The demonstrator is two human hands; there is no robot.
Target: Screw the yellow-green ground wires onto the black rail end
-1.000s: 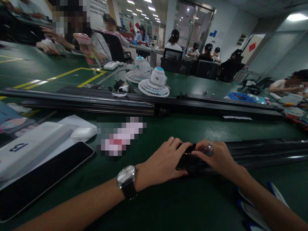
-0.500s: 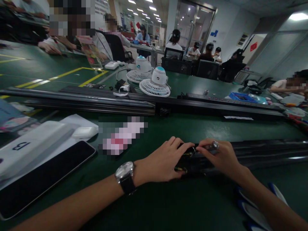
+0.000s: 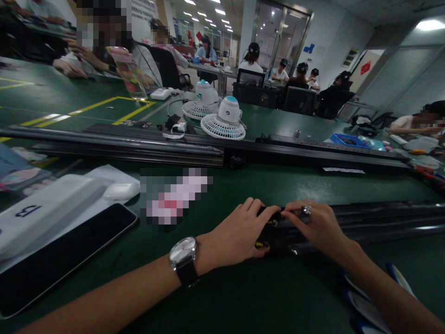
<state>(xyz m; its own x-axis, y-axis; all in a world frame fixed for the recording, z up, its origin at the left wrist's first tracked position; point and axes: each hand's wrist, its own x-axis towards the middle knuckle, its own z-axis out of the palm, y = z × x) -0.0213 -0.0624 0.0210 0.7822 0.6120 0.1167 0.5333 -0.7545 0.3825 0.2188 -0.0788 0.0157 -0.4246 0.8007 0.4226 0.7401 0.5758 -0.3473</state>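
My left hand (image 3: 239, 227), with a watch (image 3: 183, 253) on its wrist, is closed round the near end of a pair of long glossy black bars (image 3: 385, 220) lying on the green table. Bits of yellow (image 3: 261, 244) show at the bar ends between its fingers. Close beside its thumb, my right hand (image 3: 318, 222) pinches thumb and forefinger together at the upper bar's end. Whatever sits in that pinch is too small and dark to name. A silvery ring (image 3: 306, 210) shows on a right-hand finger.
A phone (image 3: 69, 260), a white case (image 3: 45, 211) and a blurred-out pink item (image 3: 177, 199) lie to the left. More black bars (image 3: 139, 148) cross the table ahead, with two white fans (image 3: 224, 118) behind. Blue-and-white objects (image 3: 365, 301) lie under my right forearm. Several people sit beyond.
My right hand has shifted very slightly left and its fingers have turned a little. The left hand stays at the bar ends, its wrist slightly lower.
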